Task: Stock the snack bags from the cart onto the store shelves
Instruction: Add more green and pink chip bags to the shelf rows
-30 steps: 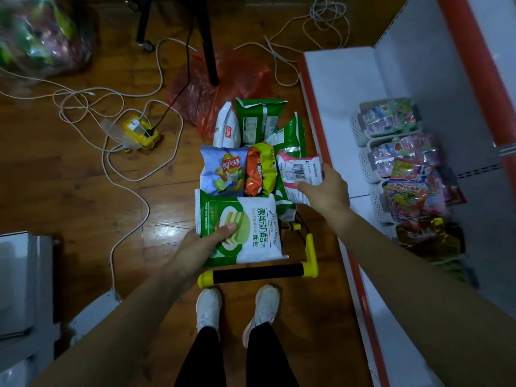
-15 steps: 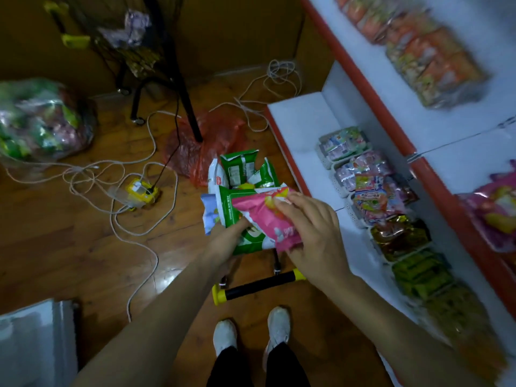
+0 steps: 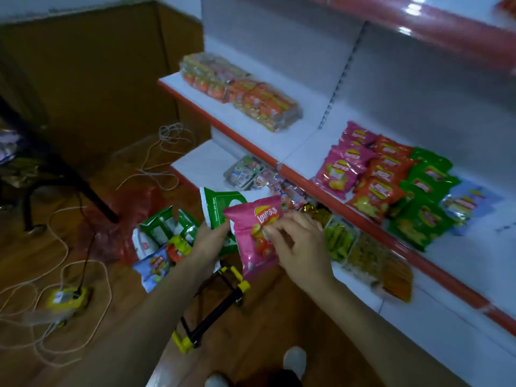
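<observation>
My right hand [image 3: 298,244] grips a pink Lay's chip bag [image 3: 257,230] in the air in front of the shelves. Just left of it, my left hand [image 3: 209,241] holds a green and white bread bag [image 3: 217,205] upright. Both bags are raised above the cart [image 3: 217,308], which has a black and yellow handle. Several snack bags [image 3: 162,241] still lie in the cart, green, white and blue ones. The middle shelf [image 3: 321,141] carries rows of pink, orange and green chip bags [image 3: 385,180].
Orange wrapped packs [image 3: 240,90] lie at the left end of the middle shelf. The bottom shelf [image 3: 201,163] holds trays of sweets and green and yellow packs. White cables [image 3: 156,166], a yellow power strip [image 3: 67,297], a red plastic bag [image 3: 125,219] and a black stand leg [image 3: 78,180] lie on the wooden floor.
Both hands lifted their bags out of the cart and up toward the shelves. My head turned up and right, bringing the middle shelf into view.
</observation>
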### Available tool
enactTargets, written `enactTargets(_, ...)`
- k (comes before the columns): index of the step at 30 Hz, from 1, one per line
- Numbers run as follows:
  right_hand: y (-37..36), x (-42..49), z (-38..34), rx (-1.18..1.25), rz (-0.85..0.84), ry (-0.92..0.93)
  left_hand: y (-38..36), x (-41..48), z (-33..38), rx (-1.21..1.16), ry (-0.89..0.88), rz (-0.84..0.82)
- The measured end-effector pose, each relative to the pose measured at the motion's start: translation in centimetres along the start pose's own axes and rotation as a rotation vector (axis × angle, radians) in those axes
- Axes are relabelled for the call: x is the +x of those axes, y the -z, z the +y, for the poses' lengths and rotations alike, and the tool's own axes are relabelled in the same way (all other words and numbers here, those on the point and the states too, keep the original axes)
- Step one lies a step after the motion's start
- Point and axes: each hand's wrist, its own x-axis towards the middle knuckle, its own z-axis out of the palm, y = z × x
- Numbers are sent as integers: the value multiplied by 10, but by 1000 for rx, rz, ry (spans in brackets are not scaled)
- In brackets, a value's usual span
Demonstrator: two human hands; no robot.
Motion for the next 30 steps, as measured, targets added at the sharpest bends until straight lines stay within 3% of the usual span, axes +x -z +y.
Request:
enactTargets(4, 54, -2, 8, -100, -63, -99, -44, -15, 10, 118, -2, -157)
enactTargets(8, 109, 0, 10, -122, -444, -144, -87, -36, 21, 279, -60, -302)
enactTargets(11, 143, -3, 15, 2, -545, -222, -118, -51, 28, 343, -72, -379)
enactTargets(15, 200, -29, 36, 353, -322, -400, -154, -74, 37, 293, -22, -412)
enactTargets(22, 286, -80, 78, 1047, 402, -578, -228, -142, 34, 169, 8, -462)
enactTargets(26, 317, -104, 90, 1143, 663, -718, -282, -181, 21, 225, -16, -536)
enactTargets(30, 344, -141, 111, 1059, 674, -875, -329, -206, 3, 198, -20, -554)
